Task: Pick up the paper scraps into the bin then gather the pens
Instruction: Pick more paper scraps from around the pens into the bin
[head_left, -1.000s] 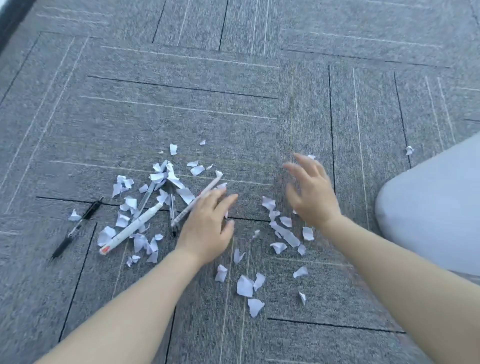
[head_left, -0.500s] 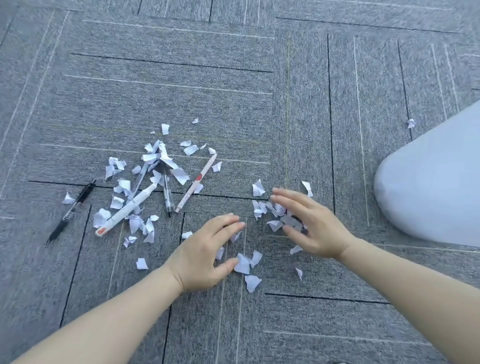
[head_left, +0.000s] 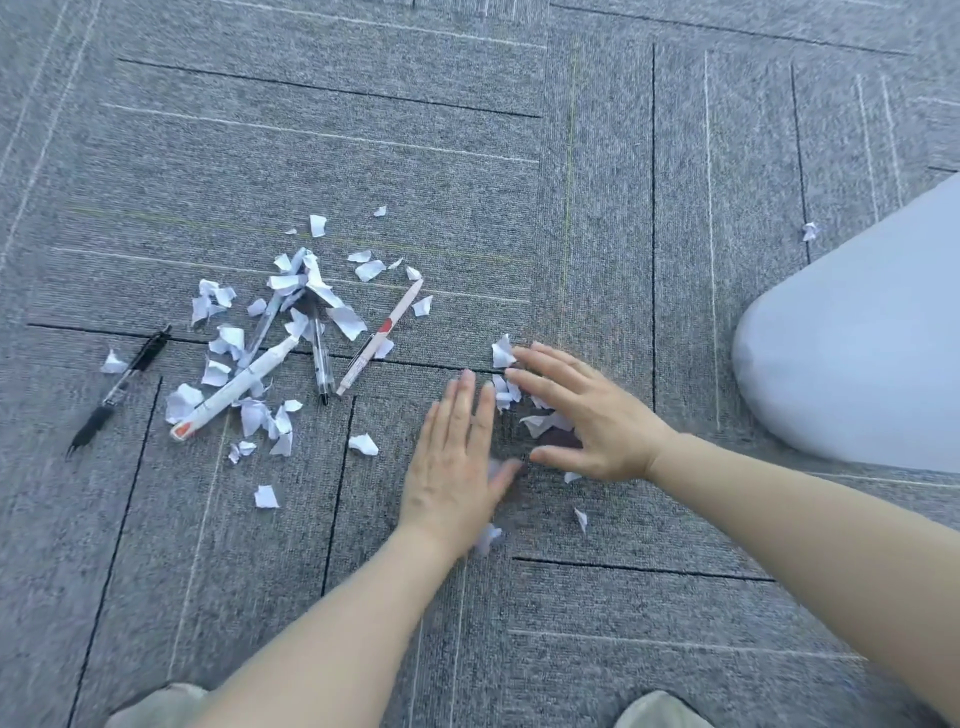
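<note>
White paper scraps lie on the carpet floor between flat, open left hand and spread right hand, right nearer; pens lie diagonally, well left.

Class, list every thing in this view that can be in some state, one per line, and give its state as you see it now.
left hand: open, flat, fingers together, low over the carpet
right hand: open, fingers spread over a few scraps
paper scraps: torn, scattered loose on the carpet
black pen: lying flat, apart from the pile
white marker: lying among scraps, capped
clear pen: lying, partly covered by scraps
white pen: lying diagonal
bin: only its pale side in view
</note>
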